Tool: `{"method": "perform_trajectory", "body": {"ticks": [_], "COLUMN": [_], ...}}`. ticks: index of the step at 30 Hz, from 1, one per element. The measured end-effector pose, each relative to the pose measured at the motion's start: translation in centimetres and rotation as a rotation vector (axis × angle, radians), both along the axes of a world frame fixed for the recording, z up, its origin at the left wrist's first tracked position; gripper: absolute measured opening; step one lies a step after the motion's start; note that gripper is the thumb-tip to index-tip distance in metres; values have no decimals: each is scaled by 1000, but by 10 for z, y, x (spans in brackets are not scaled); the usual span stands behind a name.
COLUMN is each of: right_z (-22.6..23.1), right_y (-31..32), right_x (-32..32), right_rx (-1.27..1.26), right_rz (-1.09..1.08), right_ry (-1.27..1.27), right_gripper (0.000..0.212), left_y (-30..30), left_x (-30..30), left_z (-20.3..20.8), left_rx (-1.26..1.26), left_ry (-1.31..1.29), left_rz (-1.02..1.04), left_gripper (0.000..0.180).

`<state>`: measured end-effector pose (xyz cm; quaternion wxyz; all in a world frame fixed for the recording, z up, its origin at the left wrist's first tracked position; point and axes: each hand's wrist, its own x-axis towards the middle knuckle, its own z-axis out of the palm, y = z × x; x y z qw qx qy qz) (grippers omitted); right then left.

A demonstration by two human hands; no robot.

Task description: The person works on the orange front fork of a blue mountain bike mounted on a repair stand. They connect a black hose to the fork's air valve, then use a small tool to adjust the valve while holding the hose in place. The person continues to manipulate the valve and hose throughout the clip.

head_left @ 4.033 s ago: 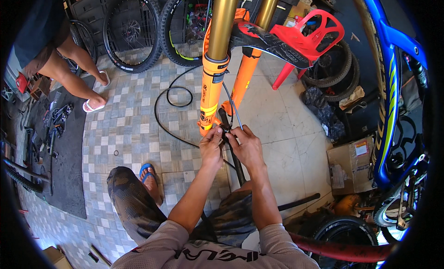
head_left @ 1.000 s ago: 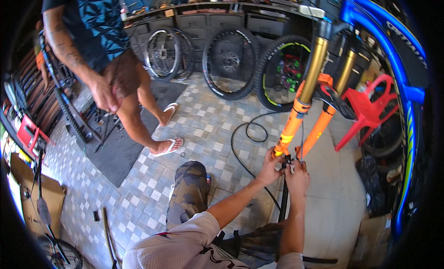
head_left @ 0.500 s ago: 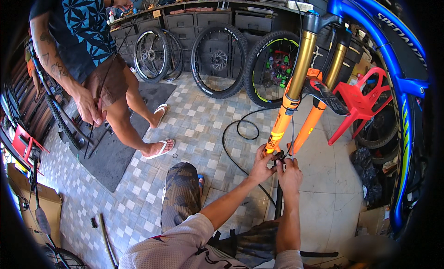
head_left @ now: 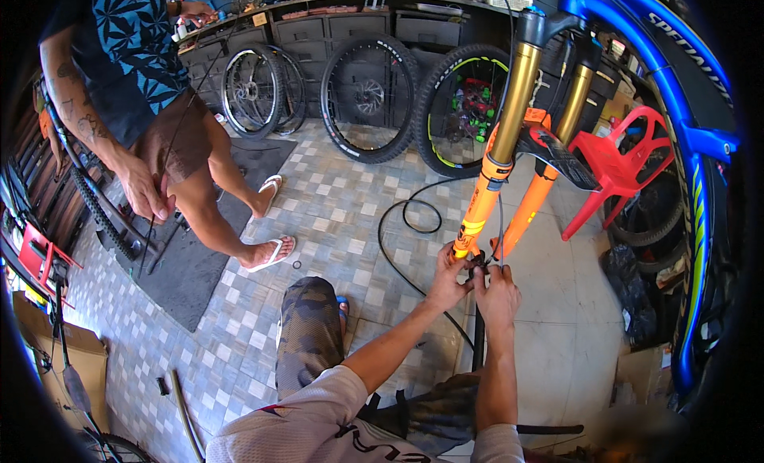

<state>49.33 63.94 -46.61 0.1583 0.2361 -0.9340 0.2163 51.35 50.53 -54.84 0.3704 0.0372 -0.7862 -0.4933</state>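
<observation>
Head view: left hand [head_left: 448, 288] and right hand [head_left: 500, 297] bunch curled fingers at a small black part [head_left: 477, 269], lower right of centre; can't tell which pinch it. Just above, an orange-and-gold bicycle fork [head_left: 480, 200]; outward, looped black hose [head_left: 383, 242] mid-frame, glossy blue bicycle frame [head_left: 695, 184] far right.

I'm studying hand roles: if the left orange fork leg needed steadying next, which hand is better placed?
Left, probably. The left hand is at the lower end of the left orange fork leg, while the right hand sits farther right, by a small dark part.
</observation>
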Motion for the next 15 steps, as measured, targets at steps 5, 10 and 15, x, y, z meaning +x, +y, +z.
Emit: {"method": "perform_trajectory", "body": {"ticks": [5, 10, 15], "right_z": [-5, -7, -1], "right_y": [-3, -2, -3], "right_x": [-3, -5, -1], "right_rx": [-17, 15, -88], "right_rz": [23, 23, 8], "right_ry": [56, 21, 16], "right_gripper": [24, 25, 24], "left_y": [-1, -2, 1], "left_x": [-4, -2, 0], "left_z": [-8, -7, 0], "left_rx": [-50, -91, 153], "left_ry": [16, -1, -85], "left_rz": [-3, 12, -68], "left_gripper": [41, 39, 36]}}
